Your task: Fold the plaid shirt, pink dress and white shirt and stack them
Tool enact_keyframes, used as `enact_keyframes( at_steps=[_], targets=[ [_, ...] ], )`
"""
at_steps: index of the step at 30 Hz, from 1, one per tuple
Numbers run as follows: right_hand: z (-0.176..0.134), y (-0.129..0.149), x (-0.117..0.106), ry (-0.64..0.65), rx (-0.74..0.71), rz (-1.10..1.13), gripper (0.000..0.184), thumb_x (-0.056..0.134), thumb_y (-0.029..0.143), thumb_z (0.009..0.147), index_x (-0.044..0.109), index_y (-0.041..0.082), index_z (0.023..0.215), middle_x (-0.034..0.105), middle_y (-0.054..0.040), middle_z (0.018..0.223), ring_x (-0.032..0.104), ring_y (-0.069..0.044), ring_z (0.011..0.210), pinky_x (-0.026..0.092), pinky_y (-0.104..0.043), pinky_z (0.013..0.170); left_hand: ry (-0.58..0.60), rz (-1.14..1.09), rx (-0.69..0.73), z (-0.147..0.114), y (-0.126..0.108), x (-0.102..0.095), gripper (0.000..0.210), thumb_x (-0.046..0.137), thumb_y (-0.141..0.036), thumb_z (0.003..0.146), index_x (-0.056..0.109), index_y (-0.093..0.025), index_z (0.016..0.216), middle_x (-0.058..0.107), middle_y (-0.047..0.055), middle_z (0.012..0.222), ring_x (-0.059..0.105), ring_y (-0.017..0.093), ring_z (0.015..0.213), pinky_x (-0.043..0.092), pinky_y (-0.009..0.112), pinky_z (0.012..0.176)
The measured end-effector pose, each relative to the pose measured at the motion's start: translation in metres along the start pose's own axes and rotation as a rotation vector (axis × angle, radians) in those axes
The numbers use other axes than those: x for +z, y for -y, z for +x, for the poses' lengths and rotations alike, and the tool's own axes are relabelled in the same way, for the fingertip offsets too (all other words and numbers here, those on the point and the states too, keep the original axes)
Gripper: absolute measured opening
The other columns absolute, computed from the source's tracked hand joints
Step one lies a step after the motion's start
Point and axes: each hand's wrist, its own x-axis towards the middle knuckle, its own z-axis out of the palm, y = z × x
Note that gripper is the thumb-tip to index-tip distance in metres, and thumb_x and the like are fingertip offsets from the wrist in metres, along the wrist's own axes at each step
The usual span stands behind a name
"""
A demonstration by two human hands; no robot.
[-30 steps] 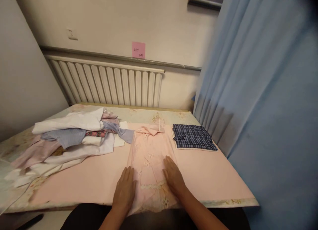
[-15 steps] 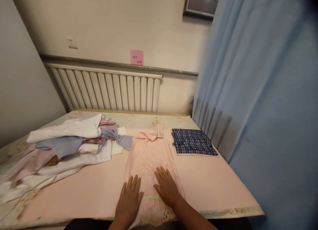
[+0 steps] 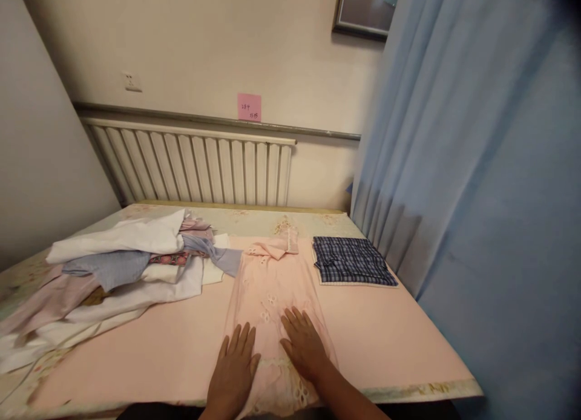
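A pale pink garment (image 3: 272, 287) with eyelet embroidery lies lengthwise in front of me, its hem reaching the near table edge. Its top end is partly folded over at the far side. My left hand (image 3: 233, 362) rests flat on its lower left part, fingers stretched out. On the lower right part lies my right hand (image 3: 305, 344), also flat with the fingers extended. Neither hand grips the cloth.
A loose heap of clothes (image 3: 122, 275) covers the left side of the table (image 3: 390, 335). Folded dark plaid cloth (image 3: 351, 259) lies at the right. Behind stands a radiator (image 3: 204, 166); a blue curtain (image 3: 454, 166) borders the right side.
Both hands keep almost the same places on the pink garment. The whole view has shifted very slightly; the cloth looks unchanged.
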Motion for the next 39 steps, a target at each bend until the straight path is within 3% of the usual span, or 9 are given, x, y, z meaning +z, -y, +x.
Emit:
enact_keyframes(
  at_steps=[39],
  targets=[
    [-0.0001, 0.0009, -0.0026, -0.031, -0.004, -0.006, 0.048, 0.051, 0.031, 0.092, 0.045, 0.022, 0.139, 0.041, -0.0064, 0.148, 0.030, -0.025, 0.140, 0.028, -0.049, 0.114, -0.006, -0.021, -0.003, 0.0000, 0.0001, 0.0020, 0.053, 0.034, -0.041, 0.094, 0.042, -0.020, 0.142, 0.038, 0.008, 0.150, 0.032, 0.029, 0.139, 0.029, 0.051, 0.111]
  ],
)
